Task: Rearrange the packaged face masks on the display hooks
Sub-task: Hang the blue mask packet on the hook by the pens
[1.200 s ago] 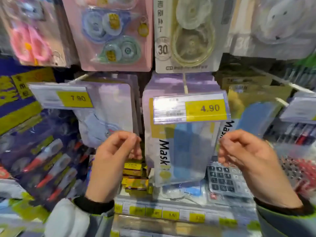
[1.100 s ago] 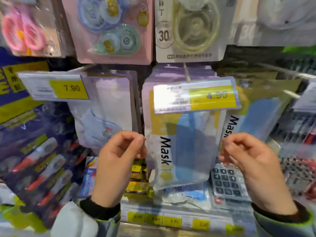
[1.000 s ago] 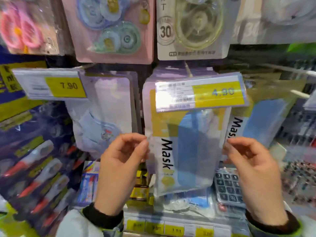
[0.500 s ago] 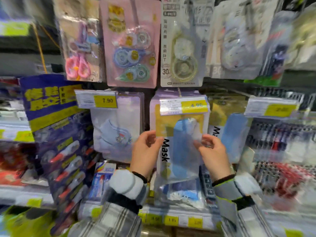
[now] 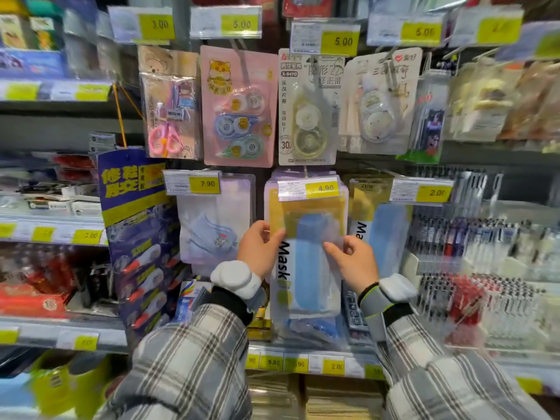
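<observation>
A clear pack of blue face masks with a yellow top and the word "Mask" (image 5: 306, 268) hangs on the centre hook under a 4.90 price tag (image 5: 309, 189). My left hand (image 5: 257, 253) pinches its left edge. My right hand (image 5: 351, 262) grips its right side, fingers over the front. A second mask pack of the same kind (image 5: 381, 234) hangs just to the right, partly hidden. A pale lilac pack with a child's mask (image 5: 215, 228) hangs to the left under a 7.90 tag.
Correction-tape cards (image 5: 239, 107) and scissors (image 5: 168, 104) hang on the row above. A dark blue glue display card (image 5: 136, 231) hangs at left. Pens (image 5: 485, 247) fill the right shelves, a calculator (image 5: 353, 310) sits below the masks, and a shelf edge with yellow price labels (image 5: 303, 363) runs beneath.
The view has pulled back from the shelf, showing more rows. Both hands closed in from beside the pack onto its edges and now hold it.
</observation>
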`<move>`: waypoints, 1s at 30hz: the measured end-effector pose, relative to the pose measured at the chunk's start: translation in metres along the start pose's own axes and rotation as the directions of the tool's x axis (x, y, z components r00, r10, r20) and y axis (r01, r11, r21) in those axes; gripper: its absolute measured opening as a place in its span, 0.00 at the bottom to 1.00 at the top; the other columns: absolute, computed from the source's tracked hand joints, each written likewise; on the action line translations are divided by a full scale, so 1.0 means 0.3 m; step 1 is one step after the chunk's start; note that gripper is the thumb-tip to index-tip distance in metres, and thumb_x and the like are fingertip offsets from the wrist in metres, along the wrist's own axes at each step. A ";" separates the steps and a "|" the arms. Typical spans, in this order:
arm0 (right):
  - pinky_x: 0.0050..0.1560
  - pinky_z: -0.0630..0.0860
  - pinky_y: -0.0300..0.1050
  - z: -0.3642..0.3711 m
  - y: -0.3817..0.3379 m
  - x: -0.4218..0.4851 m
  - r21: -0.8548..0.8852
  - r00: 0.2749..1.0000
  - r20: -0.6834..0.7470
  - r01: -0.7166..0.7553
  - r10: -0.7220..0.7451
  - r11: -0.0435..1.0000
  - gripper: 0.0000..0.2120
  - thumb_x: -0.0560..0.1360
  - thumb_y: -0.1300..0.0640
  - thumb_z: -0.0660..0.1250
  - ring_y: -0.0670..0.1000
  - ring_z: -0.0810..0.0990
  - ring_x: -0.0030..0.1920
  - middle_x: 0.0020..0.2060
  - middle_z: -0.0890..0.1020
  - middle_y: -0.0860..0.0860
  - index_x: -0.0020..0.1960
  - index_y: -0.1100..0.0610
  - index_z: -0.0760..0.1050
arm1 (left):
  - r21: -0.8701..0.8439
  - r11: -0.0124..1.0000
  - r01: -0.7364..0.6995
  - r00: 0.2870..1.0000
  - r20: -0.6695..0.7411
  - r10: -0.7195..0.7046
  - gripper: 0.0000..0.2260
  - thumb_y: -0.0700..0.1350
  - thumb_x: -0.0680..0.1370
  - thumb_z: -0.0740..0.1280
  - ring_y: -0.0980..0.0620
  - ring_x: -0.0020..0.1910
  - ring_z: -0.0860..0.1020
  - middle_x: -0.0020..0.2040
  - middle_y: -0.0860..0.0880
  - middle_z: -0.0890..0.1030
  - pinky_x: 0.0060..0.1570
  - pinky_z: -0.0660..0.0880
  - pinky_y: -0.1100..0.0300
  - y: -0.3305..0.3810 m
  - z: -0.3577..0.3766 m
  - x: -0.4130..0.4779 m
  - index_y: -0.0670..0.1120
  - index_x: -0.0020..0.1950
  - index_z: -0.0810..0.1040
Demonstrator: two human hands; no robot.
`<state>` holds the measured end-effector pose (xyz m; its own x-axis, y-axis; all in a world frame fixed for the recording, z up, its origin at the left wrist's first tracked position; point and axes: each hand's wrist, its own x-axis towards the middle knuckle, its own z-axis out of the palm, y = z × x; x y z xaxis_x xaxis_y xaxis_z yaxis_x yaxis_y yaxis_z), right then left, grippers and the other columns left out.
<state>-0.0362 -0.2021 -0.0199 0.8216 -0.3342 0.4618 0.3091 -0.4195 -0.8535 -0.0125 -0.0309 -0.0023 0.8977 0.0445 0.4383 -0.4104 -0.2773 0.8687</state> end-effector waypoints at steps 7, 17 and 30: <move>0.27 0.58 0.36 -0.042 -0.064 -0.096 0.053 0.998 -0.023 0.058 -0.057 0.997 0.19 0.71 0.54 0.70 0.48 0.59 0.30 0.27 0.61 0.49 0.31 0.57 0.62 | -0.077 0.995 -0.055 0.998 -0.030 0.053 0.06 0.46 0.75 0.66 0.54 0.40 0.76 0.39 0.50 0.78 0.38 0.71 0.70 0.063 -0.053 -0.080 0.44 0.45 0.75; 0.37 0.69 0.42 -0.125 -0.055 -0.262 0.137 0.999 0.003 -0.046 0.046 0.990 0.18 0.71 0.52 0.71 0.50 0.71 0.36 0.35 0.75 0.55 0.45 0.69 0.76 | -0.187 0.982 -0.012 1.000 -0.001 0.012 0.07 0.45 0.76 0.65 0.56 0.38 0.76 0.37 0.53 0.77 0.35 0.71 0.73 0.069 -0.050 -0.261 0.42 0.48 0.76; 0.46 0.78 0.46 -0.397 -0.072 -0.250 0.262 0.983 -0.167 -0.032 0.078 0.965 0.05 0.72 0.55 0.70 0.50 0.81 0.43 0.42 0.83 0.49 0.48 0.52 0.79 | -0.233 0.973 0.002 0.976 0.211 0.048 0.05 0.45 0.74 0.68 0.55 0.40 0.78 0.41 0.49 0.80 0.44 0.74 0.63 0.209 0.237 -0.281 0.44 0.45 0.76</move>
<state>-0.1616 -0.2685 -0.0074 0.7515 -0.5022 0.4278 0.3975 -0.1728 -0.9012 -0.1025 -0.1203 -0.0011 0.8904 -0.1723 0.4213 -0.4345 -0.0463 0.8995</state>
